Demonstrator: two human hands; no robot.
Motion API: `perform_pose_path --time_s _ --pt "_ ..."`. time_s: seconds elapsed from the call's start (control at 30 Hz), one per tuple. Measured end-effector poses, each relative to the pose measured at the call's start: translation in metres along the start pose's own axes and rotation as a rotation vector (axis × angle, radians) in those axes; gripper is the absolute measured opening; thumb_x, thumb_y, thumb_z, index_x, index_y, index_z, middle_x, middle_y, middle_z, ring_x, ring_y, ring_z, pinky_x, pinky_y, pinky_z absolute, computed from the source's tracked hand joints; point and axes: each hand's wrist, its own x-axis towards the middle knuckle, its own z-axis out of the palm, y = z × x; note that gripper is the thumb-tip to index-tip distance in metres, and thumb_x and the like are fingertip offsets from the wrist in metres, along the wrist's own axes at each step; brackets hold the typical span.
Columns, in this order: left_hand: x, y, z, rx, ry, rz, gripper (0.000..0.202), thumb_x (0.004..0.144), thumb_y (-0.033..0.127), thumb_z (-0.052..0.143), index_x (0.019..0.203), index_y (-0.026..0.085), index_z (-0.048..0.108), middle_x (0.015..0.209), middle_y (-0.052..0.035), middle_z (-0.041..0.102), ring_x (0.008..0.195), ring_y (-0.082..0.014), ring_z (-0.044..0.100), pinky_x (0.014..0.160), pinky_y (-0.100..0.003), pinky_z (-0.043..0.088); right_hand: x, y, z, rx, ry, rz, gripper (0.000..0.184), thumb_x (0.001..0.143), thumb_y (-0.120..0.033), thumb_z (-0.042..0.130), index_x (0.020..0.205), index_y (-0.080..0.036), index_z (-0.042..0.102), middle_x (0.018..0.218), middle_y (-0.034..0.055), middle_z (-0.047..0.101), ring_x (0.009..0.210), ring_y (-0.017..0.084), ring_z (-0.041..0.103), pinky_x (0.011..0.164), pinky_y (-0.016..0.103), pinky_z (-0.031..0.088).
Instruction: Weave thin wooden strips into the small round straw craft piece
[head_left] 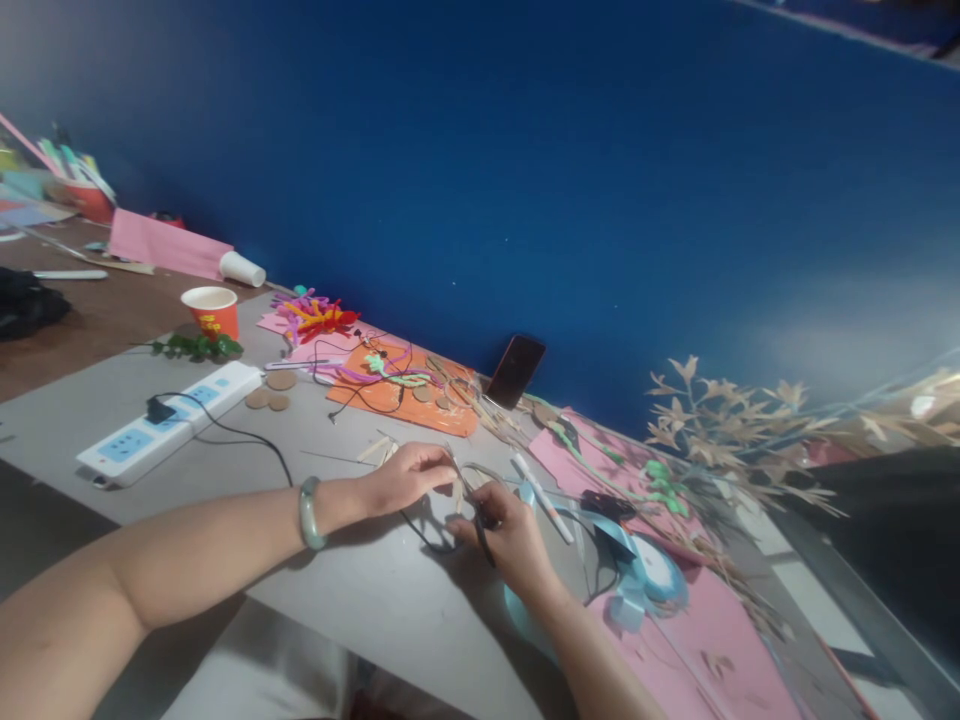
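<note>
black-handled scissors [480, 525] are gripped in the right hand [504, 535], fingers closed through the loops. a thin pale strip [454, 480] is pinched by the left hand [405, 478], fingertips together, just above the blades. cut looks underway, not finished. beyond the fingers: one white marker [541, 497], one phone [516, 371], one red cup [211, 311], one power strip [169, 421].

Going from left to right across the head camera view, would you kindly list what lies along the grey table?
White power strip → orange paper cup → orange sheet → left hand → right hand holding scissors → dark phone → dried tan branches.
</note>
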Motion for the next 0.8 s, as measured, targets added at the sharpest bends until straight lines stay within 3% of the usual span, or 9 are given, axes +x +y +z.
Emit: perform_pose_path --time_s 0.17,0.3,0.47,0.63,0.8 --pt "-0.001 0.003 -0.001 0.061 0.003 0.026 0.021 0.081 0.028 0.050 0.068 0.014 0.060 0.070 -0.0028 0.062 0.069 -0.0125 0.057 0.067 -0.023 0.044 0.000 -0.002 0.000 0.085 0.031 0.063 0.032 0.063 -0.042 0.075 0.073 -0.020 0.055 0.049 -0.0074 0.040 0.046 0.009 0.035 0.043 0.021 0.025" --pt "0.001 -0.003 -0.001 0.102 0.034 0.012 0.021 0.080 0.029 0.052 0.069 0.014 0.060 0.068 -0.0018 0.062 0.066 -0.0121 0.056 0.064 -0.022 0.043 0.002 -0.016 -0.003 0.249 0.101 0.153 0.042 0.060 -0.050 0.076 0.078 -0.020 0.054 0.051 -0.0044 0.052 0.046 0.013 0.049 0.043 0.024 0.037" --pt "0.004 -0.014 0.000 0.151 0.035 0.049 0.021 0.078 0.032 0.058 0.073 0.013 0.065 0.069 -0.0020 0.063 0.065 -0.0120 0.055 0.061 -0.021 0.041 0.000 -0.026 -0.001 0.390 0.124 0.135 0.046 0.059 -0.045 0.078 0.088 -0.020 0.053 0.068 0.0020 0.065 0.064 0.019 0.062 0.055 0.028 0.049" --pt "0.003 -0.014 0.002 0.230 -0.015 0.102 0.025 0.078 0.037 0.060 0.080 0.014 0.070 0.076 -0.0040 0.066 0.069 -0.0128 0.057 0.063 -0.021 0.042 0.001 -0.020 -0.002 0.285 0.183 0.027 0.037 0.064 -0.039 0.075 0.089 -0.020 0.055 0.072 0.0033 0.065 0.068 0.019 0.063 0.061 0.030 0.051" --pt "0.005 -0.015 -0.008 0.412 0.125 0.082 0.027 0.080 0.039 0.058 0.090 0.017 0.070 0.088 -0.0060 0.069 0.077 -0.0163 0.060 0.066 -0.023 0.043 0.010 -0.009 -0.026 0.082 0.295 -0.003 0.030 0.067 -0.035 0.070 0.089 -0.020 0.055 0.069 0.0028 0.065 0.064 0.019 0.061 0.065 0.032 0.049"
